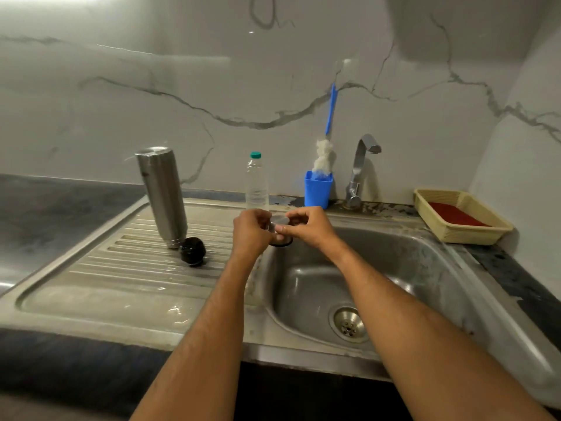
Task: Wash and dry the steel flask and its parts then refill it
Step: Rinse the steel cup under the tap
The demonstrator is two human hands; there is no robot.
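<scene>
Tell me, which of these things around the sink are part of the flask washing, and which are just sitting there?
Part of the job: steel flask upside down on the drainboard; black stopper beside it; steel cap held in both hands; bottle brush; tap; water bottle, probably.

Just there: basket holding something red.

Flask (162, 196) inverted on drainboard (91, 287), stopper (192, 251) just right (touching?); bottle (256, 182) behind; basin (409, 262) right; basket (437, 229) far right.
</scene>
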